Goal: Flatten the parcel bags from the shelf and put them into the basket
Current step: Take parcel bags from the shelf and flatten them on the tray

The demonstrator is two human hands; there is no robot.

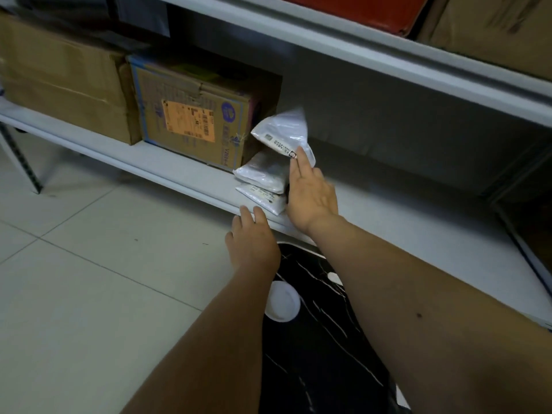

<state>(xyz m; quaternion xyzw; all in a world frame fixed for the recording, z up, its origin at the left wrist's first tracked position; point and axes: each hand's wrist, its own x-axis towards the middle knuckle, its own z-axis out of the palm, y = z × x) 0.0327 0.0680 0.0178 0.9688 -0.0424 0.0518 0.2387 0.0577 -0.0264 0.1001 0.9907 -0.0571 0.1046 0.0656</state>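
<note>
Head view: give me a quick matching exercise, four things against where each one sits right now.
Things:
1. top parcel bag
2. bottom parcel bag
3. labelled cardboard box
4. left hand

Places:
A. at the shelf's front edge, fingers straight
B. lowest in the stack, flat on the shelf
C. tilted up, right hand fingertips against it
D. just left of the bags, orange label facing out

Pairs: 1-C, 2-B, 3-D, 4-A
</note>
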